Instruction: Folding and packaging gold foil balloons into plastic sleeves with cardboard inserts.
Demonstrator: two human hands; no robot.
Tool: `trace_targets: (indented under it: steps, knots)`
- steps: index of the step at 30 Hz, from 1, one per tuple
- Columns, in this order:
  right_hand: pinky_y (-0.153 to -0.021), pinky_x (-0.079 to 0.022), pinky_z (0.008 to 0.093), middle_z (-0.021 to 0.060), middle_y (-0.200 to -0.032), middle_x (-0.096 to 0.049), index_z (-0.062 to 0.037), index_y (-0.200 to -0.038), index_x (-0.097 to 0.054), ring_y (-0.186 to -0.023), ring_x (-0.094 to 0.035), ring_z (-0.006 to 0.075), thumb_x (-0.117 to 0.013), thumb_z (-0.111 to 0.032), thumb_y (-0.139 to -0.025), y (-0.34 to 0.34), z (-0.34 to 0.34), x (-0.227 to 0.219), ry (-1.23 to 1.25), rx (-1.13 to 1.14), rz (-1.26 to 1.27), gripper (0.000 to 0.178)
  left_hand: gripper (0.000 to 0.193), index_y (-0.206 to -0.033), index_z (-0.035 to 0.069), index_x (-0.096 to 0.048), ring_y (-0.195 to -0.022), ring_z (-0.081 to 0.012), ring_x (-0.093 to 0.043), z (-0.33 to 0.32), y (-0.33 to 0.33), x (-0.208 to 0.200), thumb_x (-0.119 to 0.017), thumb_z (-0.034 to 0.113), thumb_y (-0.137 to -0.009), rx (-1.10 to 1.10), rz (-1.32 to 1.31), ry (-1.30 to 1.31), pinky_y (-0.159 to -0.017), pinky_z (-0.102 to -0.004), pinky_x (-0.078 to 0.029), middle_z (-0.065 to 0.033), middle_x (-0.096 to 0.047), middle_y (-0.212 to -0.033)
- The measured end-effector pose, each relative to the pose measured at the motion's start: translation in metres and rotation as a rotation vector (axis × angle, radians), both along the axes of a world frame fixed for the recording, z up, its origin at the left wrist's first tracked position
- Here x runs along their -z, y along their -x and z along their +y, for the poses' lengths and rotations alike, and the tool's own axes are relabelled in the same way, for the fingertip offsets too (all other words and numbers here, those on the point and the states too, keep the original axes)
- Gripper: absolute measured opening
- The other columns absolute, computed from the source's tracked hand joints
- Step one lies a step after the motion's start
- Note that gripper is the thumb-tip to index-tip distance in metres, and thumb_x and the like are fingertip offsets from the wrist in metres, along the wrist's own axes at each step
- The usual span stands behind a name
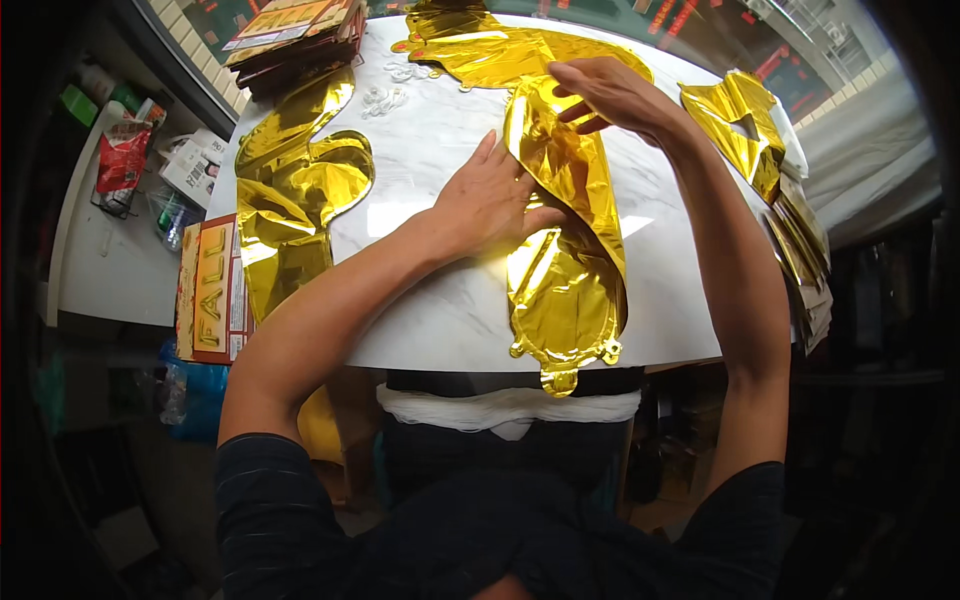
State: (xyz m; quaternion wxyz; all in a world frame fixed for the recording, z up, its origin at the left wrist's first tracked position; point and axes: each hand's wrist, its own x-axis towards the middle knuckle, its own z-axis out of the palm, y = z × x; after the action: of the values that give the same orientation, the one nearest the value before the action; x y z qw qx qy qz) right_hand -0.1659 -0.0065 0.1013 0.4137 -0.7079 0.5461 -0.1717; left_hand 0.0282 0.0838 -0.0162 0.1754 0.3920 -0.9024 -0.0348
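Observation:
A flat, uninflated gold foil balloon (565,290) lies lengthwise in front of me, its tabbed near end hanging over the table's front edge. My left hand (495,195) rests against its left side, fingers stretched out and the thumb spread over the foil. Over the balloon's far end is my right hand (605,95), its fingers apart and extended; whether it touches the foil I cannot tell. Another gold foil balloon (300,185), with a curved outline, lies to the left. More gold foil (500,55) is spread along the far side.
A stack of printed cardboard packages (300,35) stands at the far left, near loose white string (385,100). One package (212,290) sits at the left edge. At right are gold foil (740,130) and stacked packets (800,265). A side shelf (110,250) holds bags.

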Motion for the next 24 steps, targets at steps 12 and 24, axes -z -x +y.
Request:
trace_targets:
  steps: [12,24]
  knots:
    - [-0.127,-0.025,0.0414,0.0216,-0.159,-0.045,-0.0017,-0.153,-0.044,-0.15,-0.04,0.0336,-0.045,-0.003,-0.106,0.071,0.067,0.124,0.753,-0.114,0.118,0.048,0.082,-0.156,0.001,-0.039,-0.154,-0.0415,-0.025,-0.004,0.001,-0.002,-0.047,0.062,-0.102,0.021,-0.011,0.039,-0.127,-0.0552,-0.015,-0.0263,-0.034,-0.162]
    - [-0.127,-0.025,0.048,0.0241,-0.161,-0.039,0.0042,-0.147,-0.046,-0.153,-0.031,0.0414,-0.046,-0.019,-0.108,0.04,0.065,0.13,0.796,-0.053,0.325,0.046,0.078,-0.151,-0.003,-0.044,-0.152,-0.0421,-0.029,-0.006,0.001,-0.001,-0.051,0.056,-0.101,0.045,-0.046,0.072,-0.128,-0.0536,-0.015,-0.0279,-0.043,-0.154]
